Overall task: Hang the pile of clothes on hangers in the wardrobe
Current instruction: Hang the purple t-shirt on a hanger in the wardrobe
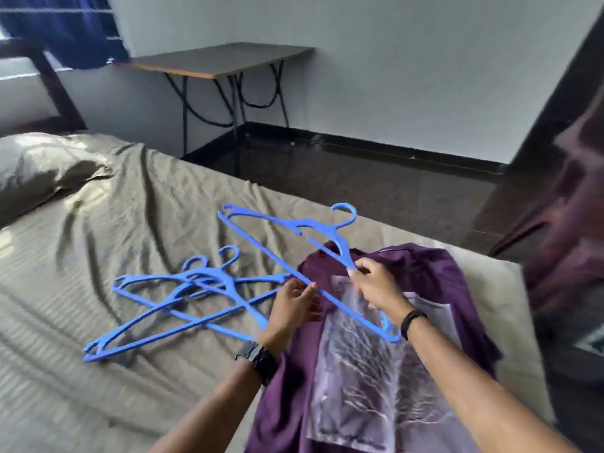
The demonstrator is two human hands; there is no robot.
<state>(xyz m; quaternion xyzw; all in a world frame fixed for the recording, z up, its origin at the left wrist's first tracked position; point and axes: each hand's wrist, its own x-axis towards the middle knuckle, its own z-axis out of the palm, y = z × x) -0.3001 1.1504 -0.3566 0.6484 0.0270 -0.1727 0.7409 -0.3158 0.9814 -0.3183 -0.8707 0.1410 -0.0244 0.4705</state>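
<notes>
A purple shirt with a pale printed panel is lying flat on the near right part of the bed, its collar end pointing away from the person and its lower part running out of view at the bottom edge. Both hands are holding one blue hanger just above the shirt's upper part. The right hand is pinching the hanger's sloping shoulder arm between thumb and fingertips, just below the neck, with the hook sticking up and away beyond the shirt's collar. The left hand is gripping the long straight bottom bar with curled fingers, near the shirt's left shoulder. The hanger is tilted, one end reaching out to the left over the bare sheet and the other end lying past the right wrist, over the printed panel. So the shirt is sitting directly beneath and between the two hands, not gripped by either as far as can be told. To the left of the left hand, a loose heap of spare hangers in the same blue is resting on the wrinkled grey-green sheet, some overlapping. A pillow is lying at the far left, and a small table is standing against the wall beyond the bed.
</notes>
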